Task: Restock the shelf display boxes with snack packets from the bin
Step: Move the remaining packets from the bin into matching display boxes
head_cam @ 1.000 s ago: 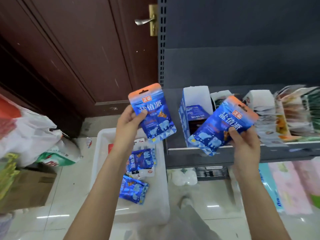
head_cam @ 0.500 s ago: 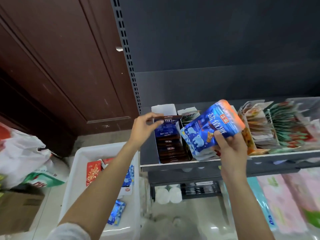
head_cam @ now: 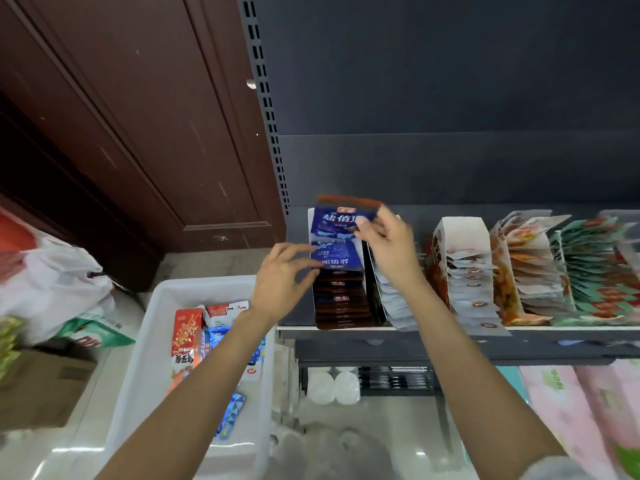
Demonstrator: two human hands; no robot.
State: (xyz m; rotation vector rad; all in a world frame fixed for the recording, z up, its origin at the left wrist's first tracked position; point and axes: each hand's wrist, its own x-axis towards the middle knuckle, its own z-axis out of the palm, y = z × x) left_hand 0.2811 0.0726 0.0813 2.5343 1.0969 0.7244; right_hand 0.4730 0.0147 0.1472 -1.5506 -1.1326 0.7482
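Nearest the camera, a white plastic bin (head_cam: 145, 358) sits on the pale floor and holds loose snack packets: a red one (head_cam: 185, 332) printed with gold and white Chinese characters, too blurred to read, and several blue-and-white ones (head_cam: 232, 412). Above the bin's far rim, the left hand (head_cam: 280, 282) hovers with fingers loosely spread, its fingertips touching the left edge of a blue packet (head_cam: 334, 256) lying printed side up on the row of dark packets in the leftmost shelf display box (head_cam: 341, 296); it grips nothing. Just beyond, the right hand (head_cam: 388, 247) pinches a blue snack packet with an orange top strip (head_cam: 343, 214) by its upper right corner, holding it upright over the back of that box; large white Chinese characters and a small red logo show on it. To the right, further white cardboard boxes (head_cam: 464, 268) of pale, orange and green sachets line the dark grey shelf (head_cam: 450, 336), with a brown wooden door (head_cam: 138, 116) behind on the left.
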